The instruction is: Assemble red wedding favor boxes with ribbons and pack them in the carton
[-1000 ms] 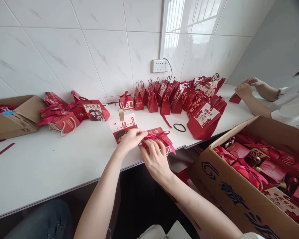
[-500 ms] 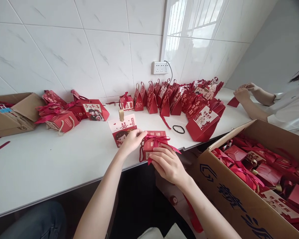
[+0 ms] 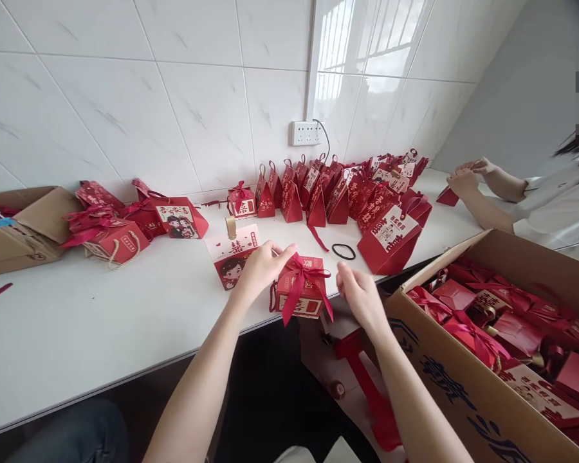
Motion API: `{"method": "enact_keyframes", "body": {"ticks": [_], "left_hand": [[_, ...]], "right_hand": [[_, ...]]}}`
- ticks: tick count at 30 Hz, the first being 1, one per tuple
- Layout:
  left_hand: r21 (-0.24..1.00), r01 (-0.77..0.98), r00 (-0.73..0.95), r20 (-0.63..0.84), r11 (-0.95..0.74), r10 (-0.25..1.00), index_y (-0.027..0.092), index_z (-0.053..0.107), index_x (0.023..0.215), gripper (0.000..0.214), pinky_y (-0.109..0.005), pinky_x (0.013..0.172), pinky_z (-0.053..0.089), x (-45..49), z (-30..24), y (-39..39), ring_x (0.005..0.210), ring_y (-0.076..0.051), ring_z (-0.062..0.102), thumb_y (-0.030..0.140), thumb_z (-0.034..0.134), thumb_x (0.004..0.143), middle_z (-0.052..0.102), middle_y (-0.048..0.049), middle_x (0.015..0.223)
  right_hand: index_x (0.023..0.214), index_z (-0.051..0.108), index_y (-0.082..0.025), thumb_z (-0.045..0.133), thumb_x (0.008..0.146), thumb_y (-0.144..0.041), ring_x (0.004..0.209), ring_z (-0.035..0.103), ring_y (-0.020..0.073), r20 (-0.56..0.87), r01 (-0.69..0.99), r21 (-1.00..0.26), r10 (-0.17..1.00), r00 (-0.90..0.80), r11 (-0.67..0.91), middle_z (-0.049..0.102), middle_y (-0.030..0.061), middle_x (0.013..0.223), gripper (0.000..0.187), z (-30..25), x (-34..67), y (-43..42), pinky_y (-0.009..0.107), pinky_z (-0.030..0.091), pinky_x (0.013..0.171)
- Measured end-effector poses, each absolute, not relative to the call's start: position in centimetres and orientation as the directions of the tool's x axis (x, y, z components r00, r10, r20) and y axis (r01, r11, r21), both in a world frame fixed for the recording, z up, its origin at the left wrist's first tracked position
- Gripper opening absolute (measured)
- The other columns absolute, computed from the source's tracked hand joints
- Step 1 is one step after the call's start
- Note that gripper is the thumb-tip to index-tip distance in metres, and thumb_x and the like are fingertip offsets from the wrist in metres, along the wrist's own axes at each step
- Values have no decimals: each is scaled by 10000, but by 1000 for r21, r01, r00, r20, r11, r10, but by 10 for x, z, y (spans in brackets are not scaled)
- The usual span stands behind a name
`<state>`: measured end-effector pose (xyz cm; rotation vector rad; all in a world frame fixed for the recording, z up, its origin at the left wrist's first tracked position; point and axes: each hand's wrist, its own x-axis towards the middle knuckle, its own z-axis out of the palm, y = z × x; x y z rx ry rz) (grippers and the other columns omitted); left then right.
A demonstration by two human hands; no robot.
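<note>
A red gift box [image 3: 300, 294] with a ribbon bow [image 3: 300, 273] on top sits at the counter's front edge. Two ribbon tails hang down its front, and a twisted cord handle shows at its left side. My left hand [image 3: 266, 265] is at the box's upper left corner, thumb and fingers pinched at the bow's left loop. To the right of the box, apart from it, my right hand [image 3: 363, 297] is in the air with its fingers curled in and nothing visible in them. A flat-fronted red and white gift box [image 3: 231, 254] with a gold loop stands behind my left hand.
Several red gift boxes [image 3: 338, 199] line the wall on the white counter [image 3: 139, 315]. A black hair tie [image 3: 343, 251] lies nearby. At right, a large carton [image 3: 444, 379] holds more boxes; a small carton [image 3: 38, 231] is far left. Another person's hands [image 3: 468, 180] hold a red piece.
My right hand has let go of the ribbon and moved right, off the box. The bow's tails now hang over the front. My left hand has stayed near the bow.
</note>
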<state>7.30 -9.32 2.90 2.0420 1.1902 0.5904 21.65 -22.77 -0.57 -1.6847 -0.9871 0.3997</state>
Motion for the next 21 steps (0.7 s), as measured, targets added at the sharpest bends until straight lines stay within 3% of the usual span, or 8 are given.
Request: {"method": "enact_keyframes", "body": {"ticks": [3,6,10,15,21], "left_hand": [[749,556,498,47,-361,866,208,536,666,390,-272,566,348,75,30,-96,627,-195,573,589,541,752,616,-8,639],[789,497,509,73,-362,858,203,540,673,289,-272,597,361,75,26,-101,658,-182,572,466,533,793,632,-10,697],[830,442,468,112,-342,877,201,508,701,258,-264,617,375,71,16,-110,634,-152,534,421,479,833,591,10,682],[948,208,319,166,-240,933,192,505,677,244,-251,710,396,66,0,-122,730,-147,537,400,563,789,572,12,721],[996,-94,205,23,-3,979,189,488,659,295,-228,596,386,74,-24,-132,587,-110,480,449,598,745,501,38,621]], "right_hand": [[490,290,-212,360,833,-677,457,262,93,53,309,-940,831,554,-146,282,-48,453,582,-8,215,-211,256,203,472],[512,253,-214,396,825,-650,471,210,83,-5,271,-946,840,543,-181,233,-59,477,555,-10,212,-204,255,161,478],[543,317,-205,467,823,-550,497,256,84,28,237,-966,868,495,-104,293,-55,521,469,-15,210,-202,242,188,485],[550,358,-204,551,789,-534,493,294,82,87,47,-996,882,463,73,360,-56,525,451,-25,210,-201,230,235,485],[533,406,-193,604,780,-517,513,324,89,156,15,-985,849,505,172,384,-51,525,453,-33,211,-198,229,271,510]]}}
